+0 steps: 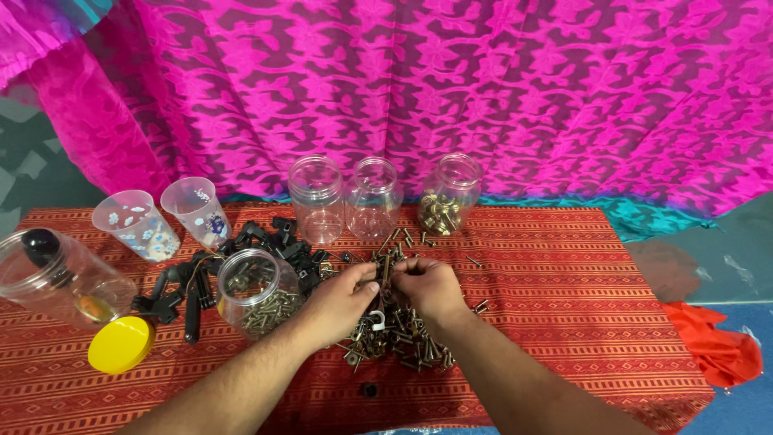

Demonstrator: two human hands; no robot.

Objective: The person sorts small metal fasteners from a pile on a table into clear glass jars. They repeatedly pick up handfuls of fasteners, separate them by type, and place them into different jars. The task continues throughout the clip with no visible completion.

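Observation:
My left hand (342,302) and my right hand (427,286) meet over a heap of small metal screws and fittings (394,334) on the red patterned cloth (564,306). Between the fingertips of both hands is a small brass-coloured piece (386,270); I cannot tell which hand carries it. A white hook-shaped part (376,321) lies just under my left hand. A clear jar holding screws (258,292) stands right beside my left wrist.
Three clear jars stand at the back: two look empty (316,197) (373,196), one holds brass parts (447,196). Black plastic pieces (274,242) lie left of the heap. Two plastic cups (165,217), a tipped jar (60,278) and a yellow lid (121,344) lie at the left.

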